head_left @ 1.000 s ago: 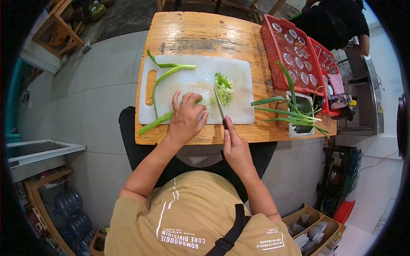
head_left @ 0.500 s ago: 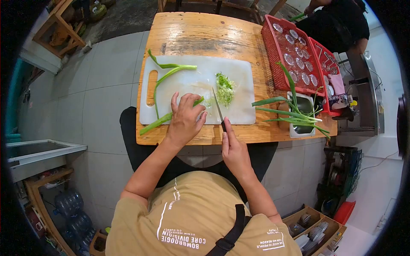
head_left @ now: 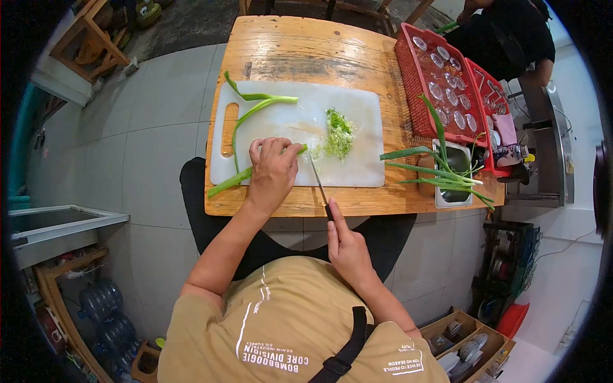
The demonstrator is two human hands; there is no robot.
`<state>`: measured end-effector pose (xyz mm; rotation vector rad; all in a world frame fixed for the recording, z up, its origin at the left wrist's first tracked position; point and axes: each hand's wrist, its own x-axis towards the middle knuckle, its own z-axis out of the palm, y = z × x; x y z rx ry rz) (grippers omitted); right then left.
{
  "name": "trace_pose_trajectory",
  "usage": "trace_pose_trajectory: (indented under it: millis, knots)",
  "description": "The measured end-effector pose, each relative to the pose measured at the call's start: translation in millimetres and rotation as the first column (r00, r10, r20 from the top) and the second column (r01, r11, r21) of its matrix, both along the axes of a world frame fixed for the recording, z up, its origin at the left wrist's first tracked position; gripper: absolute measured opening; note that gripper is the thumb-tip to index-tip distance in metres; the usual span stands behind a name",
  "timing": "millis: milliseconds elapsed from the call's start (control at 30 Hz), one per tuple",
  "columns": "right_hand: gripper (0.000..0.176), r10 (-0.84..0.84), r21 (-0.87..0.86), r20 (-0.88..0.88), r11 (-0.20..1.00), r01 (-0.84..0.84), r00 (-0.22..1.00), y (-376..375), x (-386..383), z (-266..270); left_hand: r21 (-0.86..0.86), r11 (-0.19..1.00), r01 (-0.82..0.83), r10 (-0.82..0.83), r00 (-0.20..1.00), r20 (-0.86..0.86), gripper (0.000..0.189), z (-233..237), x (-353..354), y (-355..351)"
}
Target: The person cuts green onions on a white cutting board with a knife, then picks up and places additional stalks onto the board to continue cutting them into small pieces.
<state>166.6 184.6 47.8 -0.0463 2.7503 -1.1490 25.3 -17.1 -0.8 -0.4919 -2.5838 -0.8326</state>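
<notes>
On the white cutting board (head_left: 364,172), my left hand (head_left: 272,172) presses a green onion stalk (head_left: 231,183) with curled fingers; its cut end sticks out to the right of my fingertips. My right hand (head_left: 348,247) grips the black handle of a knife (head_left: 317,173), whose tip is beside that cut end. A pile of chopped green onion (head_left: 340,134) lies right of the blade, with small bits scattered near it. Another green onion (head_left: 271,100), with a bent leaf, rests at the board's upper left.
Whole green onions (head_left: 447,173) lie across a metal container (head_left: 454,199) at the table's right. Behind it, a red basket (head_left: 408,83) holds glasses, beside a second red basket (head_left: 482,70). A person in black (head_left: 511,38) is at the upper right.
My right hand and the knife have moved left, from beside the chopped pile to the stalk's cut end. The fingers of my left hand have drawn closer together on the stalk.
</notes>
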Motion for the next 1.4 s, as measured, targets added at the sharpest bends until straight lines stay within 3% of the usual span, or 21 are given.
trace_pose_trajectory:
  millis: [133, 367, 467, 567, 667, 1067, 1267, 1367, 1400]
  knots:
    - [0.061, -0.039, 0.053, -0.063, 0.998, 0.042, 0.997, 3, -15, -19, -0.028, 0.999, -0.035, 0.034, 0.999, -0.011, 0.033, -8, -5, 0]
    - [0.057, -0.071, 0.0, -0.046, 0.997, 0.071, 0.996, 9, -31, -5, -0.008, 0.999, -0.041, 0.041, 0.999, 0.001, 0.032, -6, -5, 1]
    - [0.057, -0.049, 0.104, -0.068, 0.993, 0.056, 0.996, 10, -29, -12, 0.003, 0.999, -0.037, 0.037, 0.999, 0.023, 0.036, -8, -5, 3]
    - [0.058, -0.063, 0.031, -0.065, 0.997, 0.065, 0.996, 7, -29, -9, 0.016, 1.0, -0.027, 0.026, 0.999, 0.033, 0.033, -4, -3, 3]
    - [0.058, -0.082, 0.118, -0.035, 0.989, 0.086, 0.996, 11, -36, -12, 0.032, 0.999, -0.037, 0.036, 0.999, 0.023, 0.031, -2, -4, 4]
    - [0.057, -0.056, 0.088, -0.078, 0.994, 0.063, 0.995, 18, -44, -6, 0.071, 0.997, 0.025, -0.025, 1.0, 0.005, 0.023, 5, 1, 7]
    - [0.058, -0.085, 0.097, 0.0, 0.992, 0.084, 0.996, 20, -43, -1, 0.068, 0.998, 0.017, -0.017, 1.0, -0.003, 0.019, 7, 2, 9]
    - [0.059, -0.061, 0.021, -0.032, 0.998, 0.062, 0.998, 22, -45, -6, 0.066, 0.997, 0.029, -0.03, 0.999, 0.014, 0.019, 7, 3, 8]
    - [0.059, -0.064, 0.074, -0.028, 0.995, 0.066, 0.998, 21, -45, -8, 0.055, 0.998, 0.03, -0.031, 0.999, 0.018, 0.019, 7, 5, 6]
